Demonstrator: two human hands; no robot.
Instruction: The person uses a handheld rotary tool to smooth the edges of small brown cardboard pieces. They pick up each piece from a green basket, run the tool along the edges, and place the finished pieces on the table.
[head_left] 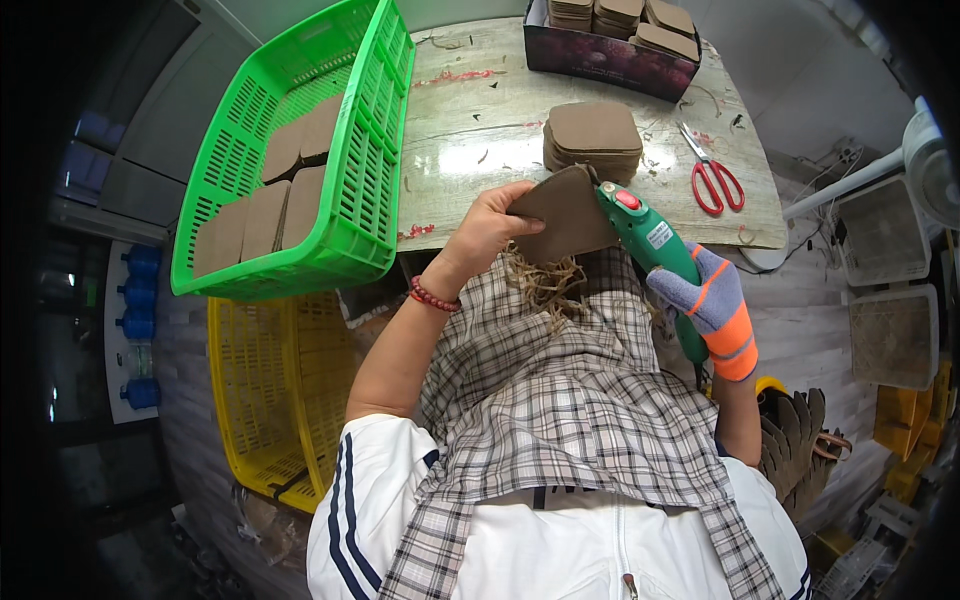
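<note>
Bare, with a red bead bracelet at the wrist, my left hand [494, 226] pinches a brown rounded square piece [568, 215] by its left edge, over the table's front edge. In a grey and orange glove, my right hand [708, 300] wraps round a green handheld electric cutter [650, 238] with a red button. The cutter's head meets the piece's upper right corner. Just beyond, a stack of similar brown pieces [595, 130] stands on the table. Thin brown trimmings [545, 280] lie in my lap on the checked apron [560, 400].
Red-handled scissors [716, 186] lie right of the stack. A dark box [610, 62] of brown stacks stands at the table's [460, 120] back. At left, a green crate [370, 190] holds more pieces, above a yellow crate [255, 390]. A white pole [845, 185] rises at right.
</note>
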